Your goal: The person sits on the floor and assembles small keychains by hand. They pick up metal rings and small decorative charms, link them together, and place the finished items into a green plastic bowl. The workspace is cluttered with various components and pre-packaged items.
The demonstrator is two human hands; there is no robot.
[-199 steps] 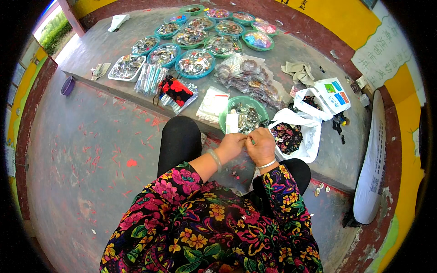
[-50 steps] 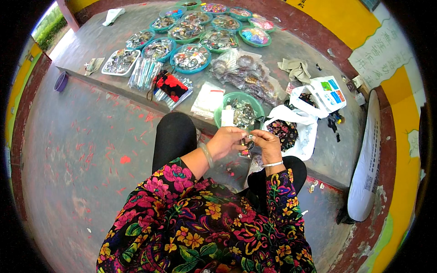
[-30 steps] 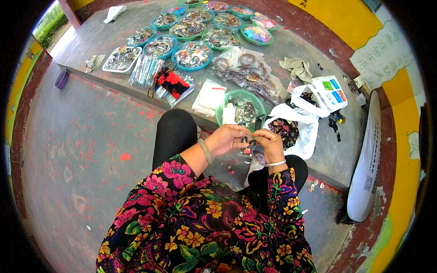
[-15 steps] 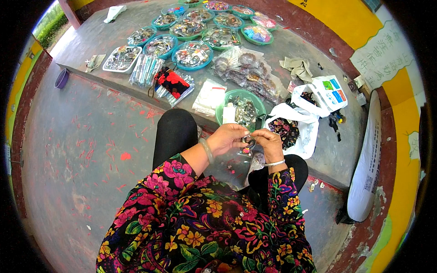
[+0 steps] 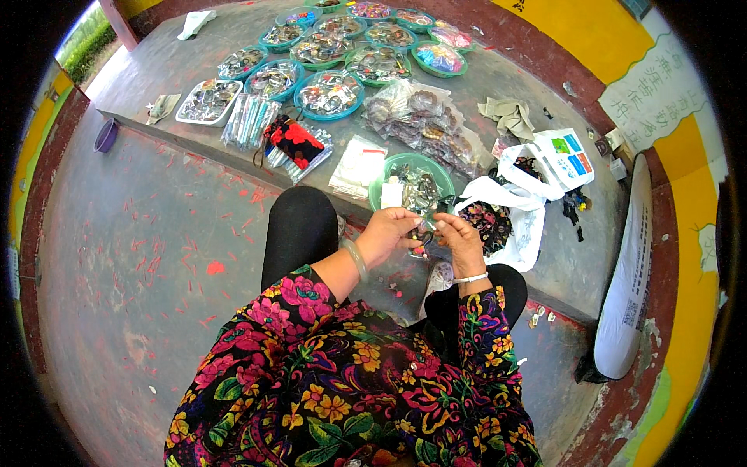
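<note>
My left hand (image 5: 389, 235) is closed, thumb and fingertips pinching a small clear-and-dark piece with a black loop (image 5: 426, 236) and a bit of pink and yellow below. My right hand (image 5: 461, 243) is closed too, its thumb and forefinger pinched at the same piece's right side. The fingers partly cover the piece, so its kind is not plain. Just beyond the hands sits a green basin (image 5: 449, 185) of small plastic-wrapped goods, with a white packet (image 5: 391, 194) at its near left side. Right of my right hand lies a white plastic bag (image 5: 531, 237) holding dark flowered cloth pieces (image 5: 487, 226).
On the raised ledge stand several basins, among them a blue basin (image 5: 330, 115) and a white tub (image 5: 204, 118). Clear packets (image 5: 424, 117), a red-and-black pouch (image 5: 294, 143) and white sheets (image 5: 359, 166) lie nearer. A purple bowl (image 5: 106, 136) is at the far left.
Both hands have risen slightly away from me. My right fingertips have shifted a little upward on the small piece, and the fingers have changed their pinch.
</note>
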